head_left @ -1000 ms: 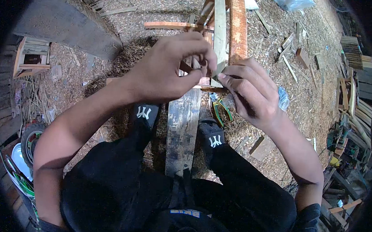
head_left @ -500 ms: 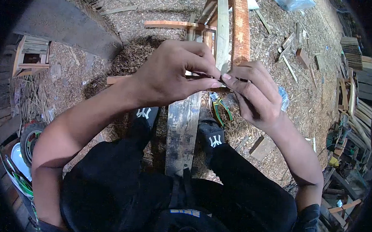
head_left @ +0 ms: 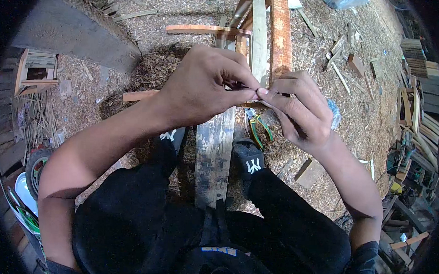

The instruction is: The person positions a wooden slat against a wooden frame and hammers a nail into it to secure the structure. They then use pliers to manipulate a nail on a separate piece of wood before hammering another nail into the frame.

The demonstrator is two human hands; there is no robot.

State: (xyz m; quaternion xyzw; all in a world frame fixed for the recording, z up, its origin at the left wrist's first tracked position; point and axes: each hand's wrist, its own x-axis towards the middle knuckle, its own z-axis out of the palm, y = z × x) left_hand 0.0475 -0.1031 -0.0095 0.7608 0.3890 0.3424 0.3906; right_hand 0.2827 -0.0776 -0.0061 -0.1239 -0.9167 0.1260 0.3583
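"Grip?"
"My left hand [head_left: 207, 90] and right hand [head_left: 303, 111]: fingers pinched, tips meeting. Can't tell what's held."
"Pale wooden strip [head_left: 258, 41]?"
"Just beyond both, long axis running away from me; neither clearly nearer."

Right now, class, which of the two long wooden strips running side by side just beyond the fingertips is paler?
The left strip: it is greyish, whereas the right strip is reddish-orange.
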